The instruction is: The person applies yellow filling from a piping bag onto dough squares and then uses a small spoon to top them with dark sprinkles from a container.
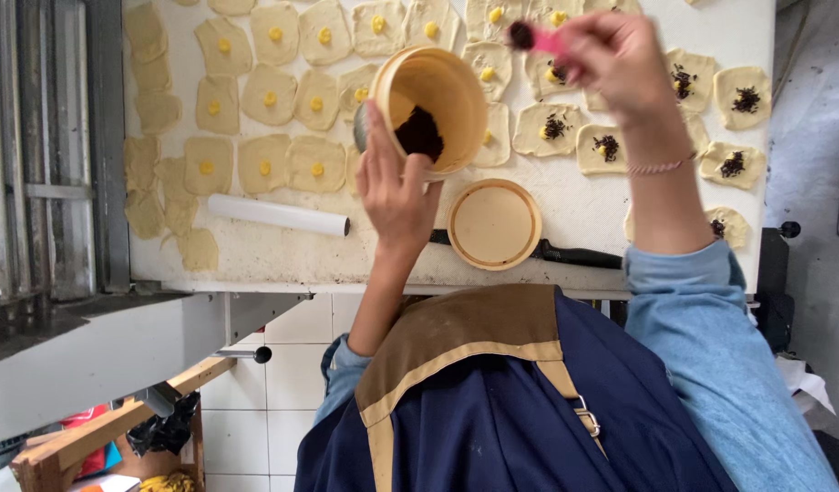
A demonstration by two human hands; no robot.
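Note:
My left hand [396,187] grips a tan round tub [435,100], tilted so its mouth faces me, with a dark crumbly filling inside. My right hand [611,59] holds a small pink spoon [540,39] loaded with the same dark filling, raised over the dough pieces at the upper right. Flat dough pieces [269,96] cover the white worktop [583,205]; those on the left carry yellow dots, and several on the right [553,128] also carry dark filling.
The tub's tan lid [494,223] lies on the worktop near the front edge. A white rolling pin [278,215] rests at the left. A black-handled tool [565,253] lies behind the lid. A grey metal frame [36,146] stands left.

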